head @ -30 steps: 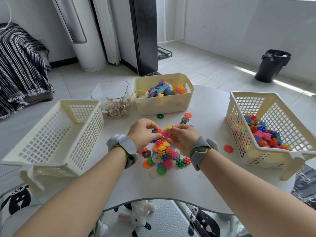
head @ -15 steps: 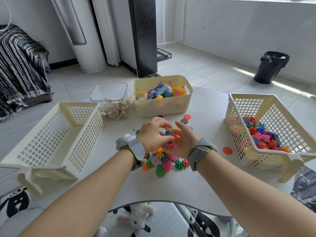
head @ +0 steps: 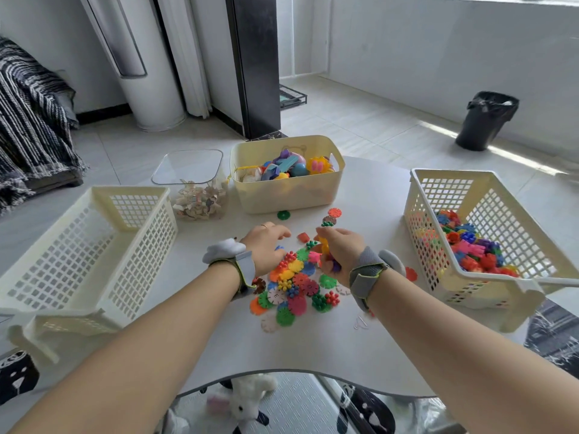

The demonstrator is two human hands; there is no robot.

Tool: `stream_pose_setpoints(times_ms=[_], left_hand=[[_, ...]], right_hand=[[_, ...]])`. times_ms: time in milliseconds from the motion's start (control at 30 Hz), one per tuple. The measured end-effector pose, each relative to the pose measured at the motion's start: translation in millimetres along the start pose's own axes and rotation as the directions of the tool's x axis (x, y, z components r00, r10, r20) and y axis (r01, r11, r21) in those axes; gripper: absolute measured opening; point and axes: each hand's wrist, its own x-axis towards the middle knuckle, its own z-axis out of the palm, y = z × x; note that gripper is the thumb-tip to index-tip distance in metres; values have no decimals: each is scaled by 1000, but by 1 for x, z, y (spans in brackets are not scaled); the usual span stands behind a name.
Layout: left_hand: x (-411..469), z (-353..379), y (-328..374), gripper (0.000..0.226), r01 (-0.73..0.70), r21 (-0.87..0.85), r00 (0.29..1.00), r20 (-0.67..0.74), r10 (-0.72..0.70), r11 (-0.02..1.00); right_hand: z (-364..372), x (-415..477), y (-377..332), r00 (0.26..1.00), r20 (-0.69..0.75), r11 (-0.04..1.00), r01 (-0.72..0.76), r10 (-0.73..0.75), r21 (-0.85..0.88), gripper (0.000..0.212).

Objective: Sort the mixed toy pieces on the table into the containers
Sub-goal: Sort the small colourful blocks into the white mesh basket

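A pile of colourful snowflake toy pieces (head: 296, 285) lies on the white table (head: 313, 349) between my wrists. My right hand (head: 340, 250) is closed around several of these pieces, yellow and purple showing between the fingers. My left hand (head: 266, 245) rests palm down on the pile's far left edge with fingers curled; a blue piece peeks from under it. A lattice basket (head: 488, 195) on the right holds many snowflake pieces. The lattice basket (head: 78, 245) on the left is empty.
A solid cream bin (head: 286, 191) of mixed toys and a clear tub (head: 197, 195) of wooden pieces stand at the back. Loose pieces (head: 333, 213) lie near the bin, one red piece (head: 410, 274) by the right basket. A black waste bin (head: 485, 120) stands on the floor.
My hands have come apart. The right hand has drawn back to the right with pieces in its grip, and the left hand has dropped onto the pile's far edge.
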Motion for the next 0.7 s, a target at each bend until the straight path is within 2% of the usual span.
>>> stream_pose_setpoints(times_ms=[133,367,433,500,600,633,700], left_hand=[[9,9,3,37,8,94,1000,10,-9,995],[16,8,16,37,-20,52,997,-72,23,998],[17,8,21,36,-27,91,999,-27,30,996],[19,10,23,36,-13,187,999,49,4,982],[20,11,23,30,44,255,994,87,-68,966],[20,11,23,27,61,214,995,60,-75,975],[18,12,20,20,81,93,996,-49,-77,992]], right_hand=[[-7,2,-3,999,-39,1000,-14,13,-25,17],[-23,8,-1,994,-109,998,-31,24,-59,18],[-25,11,2,991,-128,993,14,-28,-114,19],[-27,13,3,984,-131,966,82,-117,-247,16],[-29,14,4,962,-123,876,163,-243,-455,7],[-30,15,5,942,-117,813,203,-314,-546,8],[-31,14,5,885,-42,595,275,-463,-755,15]])
